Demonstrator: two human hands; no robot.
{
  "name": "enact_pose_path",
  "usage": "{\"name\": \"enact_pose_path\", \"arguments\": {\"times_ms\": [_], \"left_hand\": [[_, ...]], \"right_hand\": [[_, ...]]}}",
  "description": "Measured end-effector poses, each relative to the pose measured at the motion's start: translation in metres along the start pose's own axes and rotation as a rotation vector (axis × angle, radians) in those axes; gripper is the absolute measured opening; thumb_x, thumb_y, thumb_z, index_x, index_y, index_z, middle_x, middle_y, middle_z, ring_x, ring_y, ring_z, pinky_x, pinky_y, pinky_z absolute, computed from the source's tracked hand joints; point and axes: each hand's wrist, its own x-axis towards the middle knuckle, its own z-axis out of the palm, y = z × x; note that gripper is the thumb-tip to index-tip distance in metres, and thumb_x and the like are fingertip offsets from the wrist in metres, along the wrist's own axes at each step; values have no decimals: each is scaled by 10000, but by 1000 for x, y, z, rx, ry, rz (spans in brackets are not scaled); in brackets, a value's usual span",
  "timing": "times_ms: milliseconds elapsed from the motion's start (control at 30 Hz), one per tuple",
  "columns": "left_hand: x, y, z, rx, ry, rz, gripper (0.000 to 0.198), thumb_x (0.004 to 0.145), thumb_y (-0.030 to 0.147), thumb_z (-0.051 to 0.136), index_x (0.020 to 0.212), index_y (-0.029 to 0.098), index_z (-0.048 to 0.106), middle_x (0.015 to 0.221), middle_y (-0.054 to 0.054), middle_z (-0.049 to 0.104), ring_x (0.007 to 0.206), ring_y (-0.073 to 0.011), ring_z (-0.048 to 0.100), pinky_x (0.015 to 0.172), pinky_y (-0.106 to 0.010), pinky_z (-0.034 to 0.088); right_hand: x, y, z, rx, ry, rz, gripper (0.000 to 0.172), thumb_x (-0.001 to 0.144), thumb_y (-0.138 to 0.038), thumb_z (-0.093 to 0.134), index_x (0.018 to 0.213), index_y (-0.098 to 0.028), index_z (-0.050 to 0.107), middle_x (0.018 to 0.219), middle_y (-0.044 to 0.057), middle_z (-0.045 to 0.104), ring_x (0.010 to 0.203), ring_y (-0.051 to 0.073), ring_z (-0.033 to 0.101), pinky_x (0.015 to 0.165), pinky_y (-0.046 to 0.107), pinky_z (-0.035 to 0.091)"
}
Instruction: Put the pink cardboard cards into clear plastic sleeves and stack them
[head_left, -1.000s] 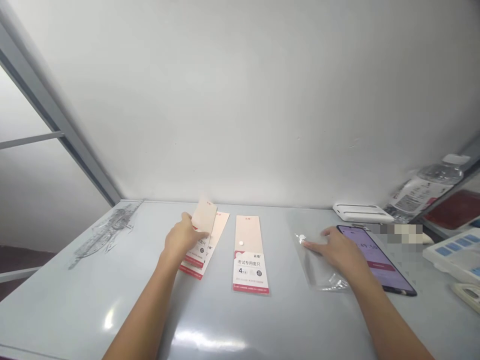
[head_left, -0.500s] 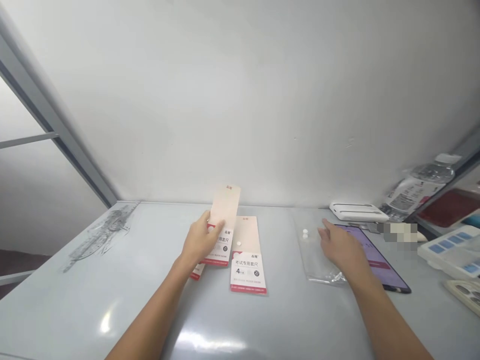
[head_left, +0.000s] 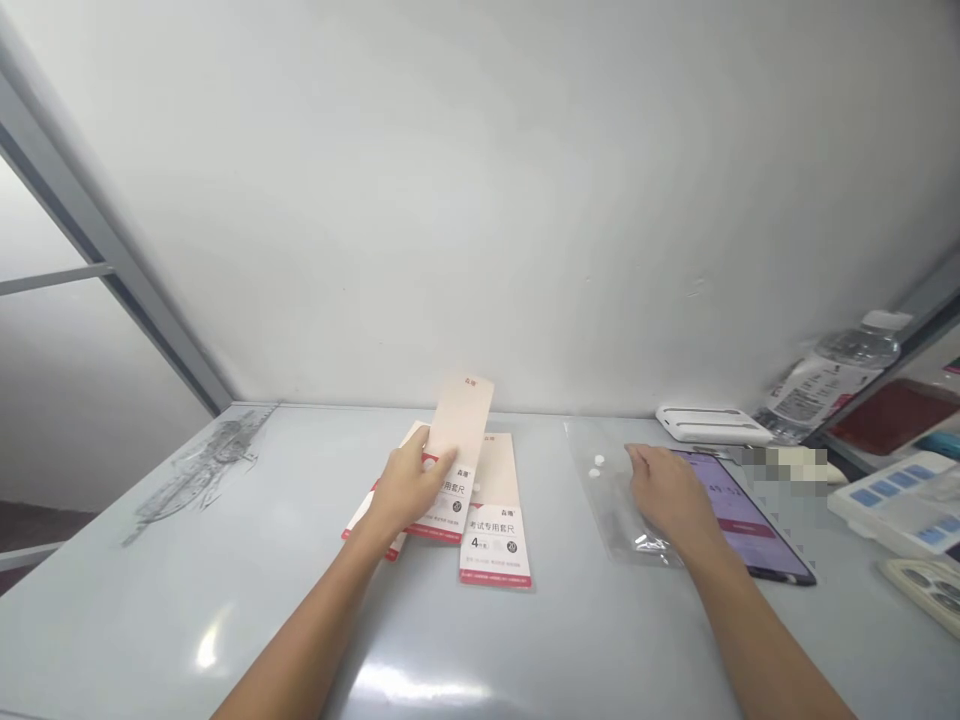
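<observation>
My left hand (head_left: 405, 485) is closed on a long beige card with a white and red printed lower end (head_left: 454, 455), holding it lifted and tilted over the table. A second such card (head_left: 495, 525) lies flat just right of it, and part of a third (head_left: 367, 515) shows under my hand. My right hand (head_left: 667, 495) rests with fingers flat on a clear plastic sleeve (head_left: 611, 500) that has white snap dots near its top.
A phone with a lit purple screen (head_left: 750, 520) lies right of the sleeve. Further right are a white flat device (head_left: 712, 425), a lying water bottle (head_left: 832, 380), a white and blue tray (head_left: 900, 495). A pile of clear rulers (head_left: 202, 470) sits far left.
My left hand picked a card off the left stack and carried it right, over the middle card. My right hand shifted slightly on the sleeve.
</observation>
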Motion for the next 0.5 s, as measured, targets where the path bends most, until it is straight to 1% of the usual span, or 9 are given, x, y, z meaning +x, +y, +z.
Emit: {"name": "enact_pose_path", "arguments": {"times_ms": [67, 100, 133, 200, 267, 333, 400, 500], "left_hand": [[-1, 4, 0, -153, -47, -21, 404, 741, 496, 498, 1003, 192, 539, 830, -46, 645, 673, -176, 603, 553, -256, 444], [-3, 6, 0, -245, -93, -40, 434, 739, 496, 505, 1034, 179, 530, 817, -54, 646, 667, -178, 608, 551, -258, 452], [-5, 8, 2, -336, -154, -60, 460, 741, 496, 507, 1060, 166, 519, 793, -60, 645, 653, -179, 611, 541, -258, 456], [-10, 12, 6, -483, -297, -91, 474, 753, 491, 501, 1082, 150, 507, 759, -66, 640, 626, -173, 611, 515, -249, 454], [-16, 16, 13, -553, -431, -108, 450, 759, 485, 501, 1061, 152, 517, 754, -66, 638, 610, -163, 608, 494, -233, 444], [-24, 19, 21, -543, -521, -118, 420, 759, 487, 501, 1020, 159, 532, 752, -62, 638, 590, -152, 602, 469, -217, 429], [-31, 22, 28, -494, -553, -114, 387, 763, 485, 493, 970, 162, 543, 749, -57, 637, 579, -144, 596, 458, -209, 419], [-40, 27, 35, -409, -501, -109, 337, 775, 469, 478, 889, 159, 545, 730, -48, 630, 588, -140, 593, 479, -211, 426]], "right_hand": [[-3, -9, -11, 143, -13, 60, 370, 849, -290, 316, 1019, -167, 621, 898, 90, 672, 768, 224, 608, 678, 330, 430], [-6, -15, -16, 229, -27, 87, 365, 847, -322, 331, 1033, -188, 615, 898, 66, 678, 682, 192, 613, 631, 305, 437], [-9, -22, -21, 304, -24, 104, 371, 845, -352, 339, 1043, -197, 612, 894, 56, 682, 619, 171, 607, 582, 285, 437], [-16, -35, -27, 386, 11, 91, 404, 838, -400, 357, 1076, -189, 605, 878, 61, 689, 571, 158, 599, 517, 262, 426], [-24, -47, -27, 421, 40, 50, 423, 833, -415, 368, 1077, -172, 613, 875, 71, 693, 568, 157, 599, 492, 251, 422], [-32, -57, -23, 422, 72, 27, 446, 833, -423, 365, 1088, -154, 613, 836, 81, 700, 506, 150, 577, 464, 253, 416], [-38, -63, -18, 398, 97, -2, 449, 843, -420, 349, 1095, -159, 612, 871, 87, 699, 446, 136, 542, 453, 261, 416], [-44, -69, -12, 340, 143, -58, 429, 860, -396, 332, 1119, -180, 598, 1033, 84, 658, 452, 129, 530, 486, 281, 432]]}}
